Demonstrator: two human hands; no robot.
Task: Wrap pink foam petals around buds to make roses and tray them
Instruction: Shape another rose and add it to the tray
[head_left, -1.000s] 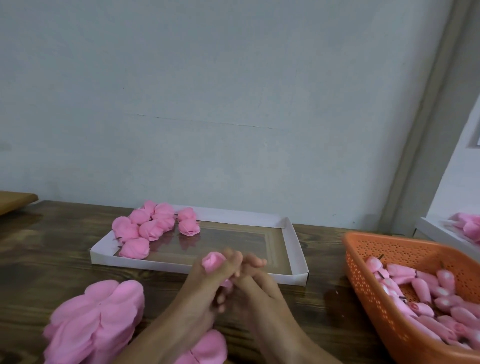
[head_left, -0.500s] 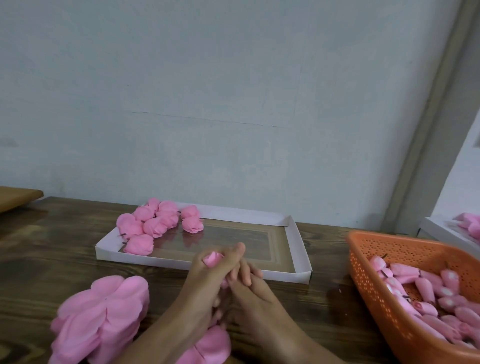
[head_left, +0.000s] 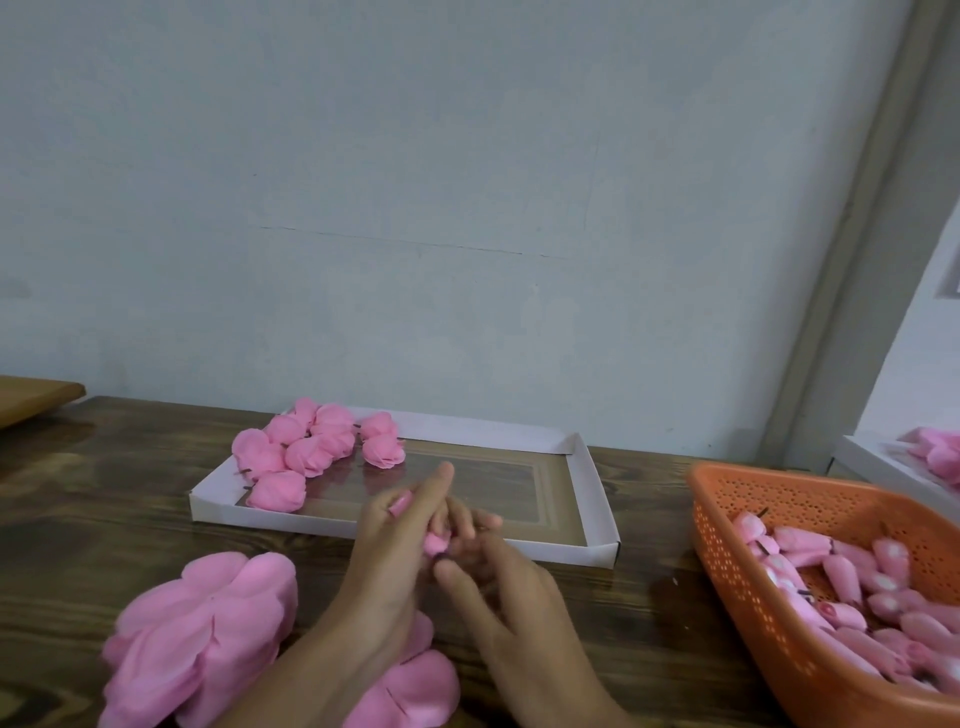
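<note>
My left hand (head_left: 402, 540) and my right hand (head_left: 493, 566) meet in front of the white tray (head_left: 592, 499), both curled round a small pink foam rose (head_left: 435, 543) that is mostly hidden between the fingers. Its dark stem end shows just under the fingers. Several finished pink roses (head_left: 311, 447) lie in the tray's far left corner. A stack of pink foam petals (head_left: 202, 639) sits on the table to the left of my left forearm, and one more petal piece (head_left: 415, 686) lies under my wrists.
An orange perforated basket (head_left: 727, 525) full of pink buds (head_left: 852, 587) stands at the right. Behind it a second white tray (head_left: 883, 462) holds more pink roses. The dark wooden table (head_left: 104, 509) ends at a pale wall.
The rose has sunk lower between my hands and is more covered by the fingers. Both hands have shifted slightly while working it; the camera tilted a little.
</note>
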